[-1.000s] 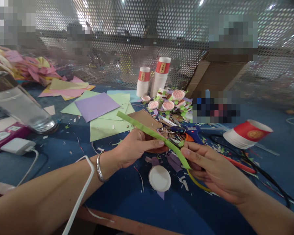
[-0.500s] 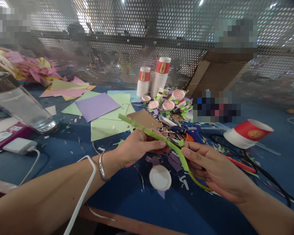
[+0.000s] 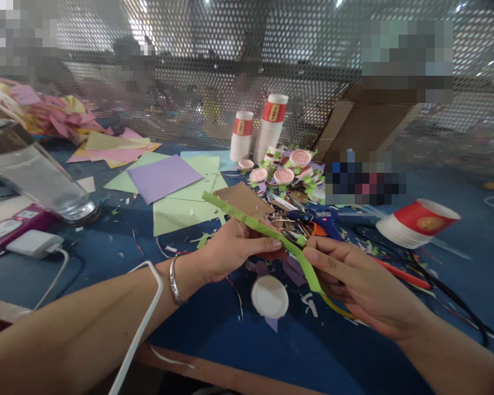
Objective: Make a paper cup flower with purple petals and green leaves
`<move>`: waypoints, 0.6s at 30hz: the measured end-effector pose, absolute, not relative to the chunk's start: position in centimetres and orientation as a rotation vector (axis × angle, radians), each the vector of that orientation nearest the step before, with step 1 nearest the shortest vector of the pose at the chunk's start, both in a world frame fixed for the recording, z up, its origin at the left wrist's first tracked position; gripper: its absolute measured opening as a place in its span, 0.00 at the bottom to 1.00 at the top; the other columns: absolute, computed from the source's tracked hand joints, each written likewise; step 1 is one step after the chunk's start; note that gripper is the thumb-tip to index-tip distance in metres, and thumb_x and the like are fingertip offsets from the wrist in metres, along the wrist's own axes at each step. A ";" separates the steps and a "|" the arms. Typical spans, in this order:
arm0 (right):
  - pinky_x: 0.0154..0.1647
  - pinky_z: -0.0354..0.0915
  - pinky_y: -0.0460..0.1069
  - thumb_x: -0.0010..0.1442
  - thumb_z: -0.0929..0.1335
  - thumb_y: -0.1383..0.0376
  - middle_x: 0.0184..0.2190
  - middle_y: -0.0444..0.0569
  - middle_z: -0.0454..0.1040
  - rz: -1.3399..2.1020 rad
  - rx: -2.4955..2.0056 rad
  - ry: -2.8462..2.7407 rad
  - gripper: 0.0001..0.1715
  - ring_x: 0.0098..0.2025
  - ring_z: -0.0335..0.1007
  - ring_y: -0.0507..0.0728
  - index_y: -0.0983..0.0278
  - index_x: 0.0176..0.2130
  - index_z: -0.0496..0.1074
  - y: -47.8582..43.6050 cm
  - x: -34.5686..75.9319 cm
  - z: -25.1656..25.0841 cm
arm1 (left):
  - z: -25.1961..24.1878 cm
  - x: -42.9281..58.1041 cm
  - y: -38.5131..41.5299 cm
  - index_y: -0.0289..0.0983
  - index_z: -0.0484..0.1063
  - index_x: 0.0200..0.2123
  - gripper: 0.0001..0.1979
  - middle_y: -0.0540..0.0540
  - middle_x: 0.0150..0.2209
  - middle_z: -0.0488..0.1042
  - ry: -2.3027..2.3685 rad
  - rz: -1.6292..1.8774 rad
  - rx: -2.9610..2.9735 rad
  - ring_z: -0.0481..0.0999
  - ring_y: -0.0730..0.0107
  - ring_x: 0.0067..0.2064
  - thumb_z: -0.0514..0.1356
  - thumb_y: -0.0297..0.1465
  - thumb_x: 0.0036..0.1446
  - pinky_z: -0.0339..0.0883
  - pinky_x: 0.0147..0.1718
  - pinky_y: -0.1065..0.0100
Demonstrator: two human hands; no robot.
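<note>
My left hand (image 3: pixel 234 249) pinches a long green paper strip (image 3: pixel 247 220) near its middle, thumb on top. The strip runs from upper left down to my right hand (image 3: pixel 354 285), which closes on its lower end and also holds something with a yellow loop handle (image 3: pixel 337 310), likely scissors, mostly hidden under the palm. A silver bracelet (image 3: pixel 175 280) circles my left wrist. Under the hands lie a white round cup bottom (image 3: pixel 269 296) and purple paper scraps on the blue table (image 3: pixel 214 334).
Green and purple paper sheets (image 3: pixel 168 181) lie at centre left. Two stacks of red-and-white paper cups (image 3: pixel 267 129) stand at the back, a cup (image 3: pixel 415 222) lies on its side at right. A glue gun (image 3: pixel 325 219), cables, a glass jar (image 3: pixel 33 175) and a charger (image 3: pixel 33 244) surround the work area.
Both hands and the green strip stay almost in place; the strip's bend near my right hand has shifted slightly.
</note>
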State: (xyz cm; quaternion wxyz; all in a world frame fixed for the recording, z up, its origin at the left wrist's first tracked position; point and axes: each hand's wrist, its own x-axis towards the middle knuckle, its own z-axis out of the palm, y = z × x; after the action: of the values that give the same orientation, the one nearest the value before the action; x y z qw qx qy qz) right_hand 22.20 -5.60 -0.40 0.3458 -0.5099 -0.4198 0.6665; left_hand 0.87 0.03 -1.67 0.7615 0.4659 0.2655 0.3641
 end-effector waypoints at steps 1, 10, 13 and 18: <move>0.18 0.34 0.44 0.52 0.79 0.42 0.20 0.33 0.50 1.729 -1.319 -1.093 0.31 0.20 0.37 0.44 0.62 0.30 0.66 -5.6 22.2 -0.4 | -1.6 0.9 0.0 0.32 0.80 0.31 0.16 0.47 0.31 0.81 0.579 0.794 1.007 0.80 0.74 0.33 0.79 0.35 0.45 0.74 0.36 0.72; 0.18 0.35 0.44 0.54 0.79 0.44 0.20 0.33 0.51 1.719 -1.311 -1.106 0.29 0.20 0.38 0.44 0.62 0.31 0.67 -5.6 22.1 -0.7 | -1.9 1.0 -0.1 0.32 0.80 0.31 0.17 0.47 0.31 0.81 0.590 0.793 1.001 0.80 0.74 0.33 0.79 0.36 0.44 0.73 0.35 0.73; 0.18 0.35 0.44 0.53 0.79 0.43 0.20 0.33 0.52 1.713 -1.312 -1.100 0.30 0.20 0.39 0.44 0.62 0.31 0.67 -5.6 22.2 -0.7 | -1.9 1.1 -0.1 0.32 0.80 0.31 0.17 0.47 0.30 0.81 0.583 0.793 0.996 0.80 0.74 0.33 0.79 0.36 0.44 0.73 0.35 0.74; 0.18 0.37 0.43 0.53 0.79 0.44 0.20 0.33 0.54 1.710 -1.312 -1.087 0.30 0.19 0.40 0.43 0.63 0.31 0.68 -5.7 22.1 -0.7 | -1.8 1.1 -0.1 0.31 0.80 0.32 0.17 0.46 0.31 0.81 0.562 0.814 1.004 0.80 0.74 0.34 0.79 0.35 0.44 0.74 0.36 0.72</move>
State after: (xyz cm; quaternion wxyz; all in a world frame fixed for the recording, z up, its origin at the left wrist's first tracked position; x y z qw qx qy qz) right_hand 22.14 -5.74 -0.66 0.3558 -0.5079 -0.4208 0.6621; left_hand 1.13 -0.06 -1.82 0.7619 0.4615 0.2582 0.3740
